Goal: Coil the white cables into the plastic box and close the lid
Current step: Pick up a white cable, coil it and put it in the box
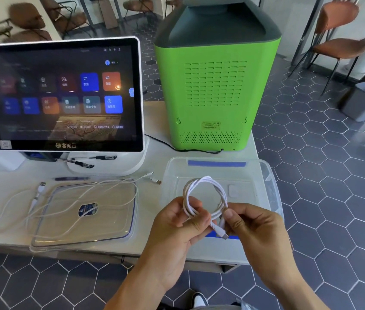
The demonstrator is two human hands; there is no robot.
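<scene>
You hold a coiled white cable in front of you with both hands, above the near edge of the clear plastic box. Your left hand pinches the left side of the coil between thumb and fingers, and your right hand closes thumb and forefinger on the right side, just above where the cable's end and its plug hang down between your hands. The loops stand roughly upright and sit neatly together.

The box rests open on the white table, to the right, with a blue strip along its far rim. It looks empty apart from a small pale patch on the bottom, though the clear plastic makes this hard to judge.

The lid lies flat on the table to the left of the box, well apart from it, with a round dark label near its middle. A second white cable sprawls loose over the lid and the table beside it; one plug lies at the left near the lid's far corner, and two more ends lie between the lid and the box.

Behind the lid stands a touchscreen on a white base with two pens on it. Behind the box stands a green machine.
</scene>
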